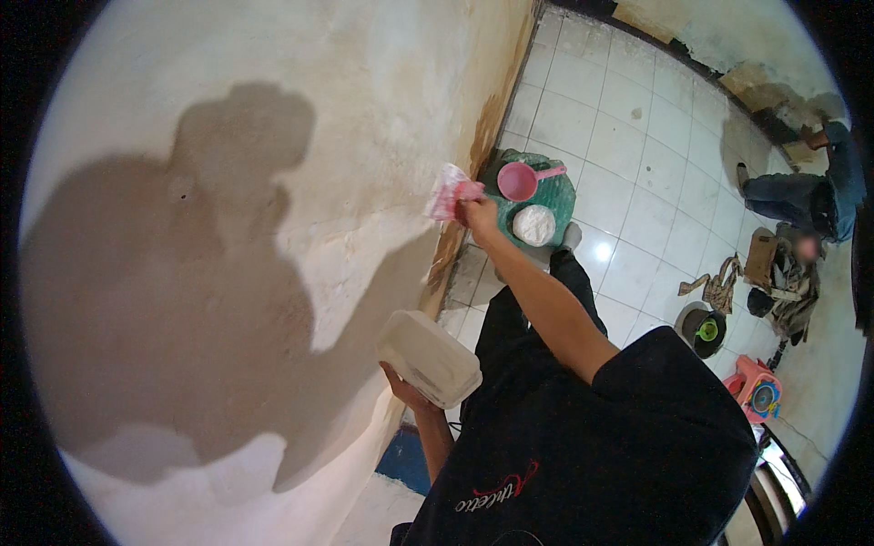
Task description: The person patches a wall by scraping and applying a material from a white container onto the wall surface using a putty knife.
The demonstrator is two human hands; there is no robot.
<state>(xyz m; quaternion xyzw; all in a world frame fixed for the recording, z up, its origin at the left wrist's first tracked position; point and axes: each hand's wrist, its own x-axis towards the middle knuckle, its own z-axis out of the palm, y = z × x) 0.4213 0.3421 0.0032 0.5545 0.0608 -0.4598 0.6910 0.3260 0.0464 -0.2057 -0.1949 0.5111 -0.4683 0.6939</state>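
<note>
The right hand (478,215) is stretched out at arm's length toward the wall (228,182), fingers closed around a pink scraper (450,192) whose flat blade lies against the plaster near the wall's lower, brown-stained edge. The left hand (407,391) is kept low and close to the body, palm up, fingers curled under a white rectangular tub (430,358) which it carries from beneath; the tub is tilted, one long side turned toward the wall. What is in the tub cannot be seen from here.

The person wears a black shirt and dark trousers. Their shadow falls large across the cream wall, head and raised arm both outlined. The plaster is blotchy, whiter at the bottom left, stained brown along the corner where it meets the floor.

Just beyond the right hand, on the white tiled floor (628,118), stands a green basin (563,187). A pink scoop (523,179) with a handle lies in it, beside a white lump of powder or paste (533,224).

Well apart, at the far side of the room, another person (801,196) in blue sits on the floor by the opposite wall. Near them lie rags, a dark bucket (703,329) with something green inside, and a pink stool (756,387).
</note>
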